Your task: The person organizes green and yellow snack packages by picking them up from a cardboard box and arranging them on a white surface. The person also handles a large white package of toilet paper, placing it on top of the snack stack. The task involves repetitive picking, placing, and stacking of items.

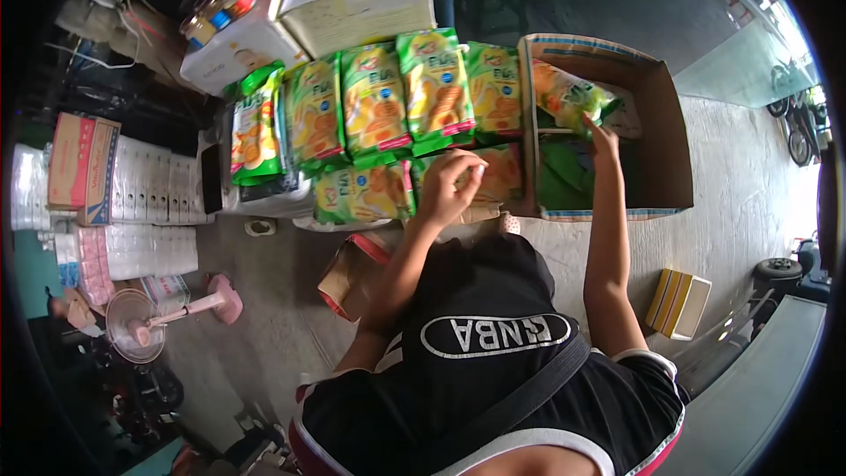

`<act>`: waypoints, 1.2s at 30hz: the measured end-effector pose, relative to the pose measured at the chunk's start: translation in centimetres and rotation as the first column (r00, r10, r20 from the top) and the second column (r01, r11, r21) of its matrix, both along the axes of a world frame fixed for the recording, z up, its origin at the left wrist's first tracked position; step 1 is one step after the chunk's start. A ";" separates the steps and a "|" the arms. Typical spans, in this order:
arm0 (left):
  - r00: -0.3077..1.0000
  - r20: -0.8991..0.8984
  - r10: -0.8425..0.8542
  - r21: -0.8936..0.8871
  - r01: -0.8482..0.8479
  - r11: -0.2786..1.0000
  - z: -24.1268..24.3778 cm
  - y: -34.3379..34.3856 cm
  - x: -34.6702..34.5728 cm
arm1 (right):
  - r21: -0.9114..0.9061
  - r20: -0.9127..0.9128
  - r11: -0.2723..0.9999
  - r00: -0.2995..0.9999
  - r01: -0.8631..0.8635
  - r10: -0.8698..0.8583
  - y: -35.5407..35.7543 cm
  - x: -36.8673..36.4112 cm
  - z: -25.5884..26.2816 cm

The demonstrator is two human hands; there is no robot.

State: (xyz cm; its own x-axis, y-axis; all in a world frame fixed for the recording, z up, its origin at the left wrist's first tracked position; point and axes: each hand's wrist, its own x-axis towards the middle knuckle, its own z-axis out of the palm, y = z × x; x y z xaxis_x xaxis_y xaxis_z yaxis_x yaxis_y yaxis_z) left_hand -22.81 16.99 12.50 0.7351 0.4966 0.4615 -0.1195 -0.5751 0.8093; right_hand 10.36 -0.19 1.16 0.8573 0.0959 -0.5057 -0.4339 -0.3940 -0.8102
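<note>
My right hand (601, 139) reaches into an open cardboard box (651, 112) and grips the lower end of a green-and-orange snack packet (572, 96). That packet lies tilted inside the box, above a green packet (565, 168). Loosely curled, my left hand (453, 188) hovers over the front row of packets with nothing visible in it. Beneath and beside it are a sideways yellow-green packet (363, 193) and another packet (502, 172), which the hand partly covers. Behind them stands a row of similar packets, including a middle one (375, 102) and a raised one (436, 89).
White cartons (360, 16) stand behind the packets, with small lidded jars (228, 3) on one. On the floor are an open red-edged carton (353, 277), a pink fan (142, 327) and a yellow-striped box (677, 304). Plastic-wrapped stacks (155, 178) rise at left.
</note>
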 end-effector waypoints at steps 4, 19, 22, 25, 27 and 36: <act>0.965 -0.095 0.243 -0.034 -0.247 0.968 -2.7 5.6 -5.8 | 0.358 0.515 0.933 0.839 -0.024 -0.176 -1.1 -0.6 4.1; 0.840 -0.193 0.508 0.541 -0.341 0.769 -1.1 11.4 -9.3 | -0.285 0.817 0.885 0.390 -0.367 0.424 14.1 -3.4 22.5; 0.870 -0.271 0.412 0.550 -0.212 0.808 -2.0 13.6 -9.2 | 0.380 0.317 0.782 0.864 -0.494 0.392 19.9 1.7 11.4; 0.932 -0.225 0.283 0.549 -0.119 0.828 -1.2 13.6 -6.7 | -0.516 0.450 0.767 0.641 -0.382 0.622 17.9 8.1 2.1; 0.904 -0.242 0.354 0.574 -0.161 0.803 -1.5 14.4 -7.9 | -0.117 0.487 0.912 0.777 -0.394 0.399 21.6 4.0 1.7; 0.953 -0.055 0.298 0.591 -0.210 0.779 -0.7 15.3 -7.8 | -0.796 0.486 0.457 0.032 -0.398 0.873 15.4 -16.2 11.7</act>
State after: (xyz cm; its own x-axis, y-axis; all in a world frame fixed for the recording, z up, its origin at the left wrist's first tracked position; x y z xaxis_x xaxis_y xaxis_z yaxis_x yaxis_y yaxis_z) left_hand -30.56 32.33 11.80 0.6975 0.3514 0.6245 0.1840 -0.9301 0.3179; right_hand -5.80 15.25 12.85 0.4527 0.8777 0.1573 0.8860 -0.4228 -0.1904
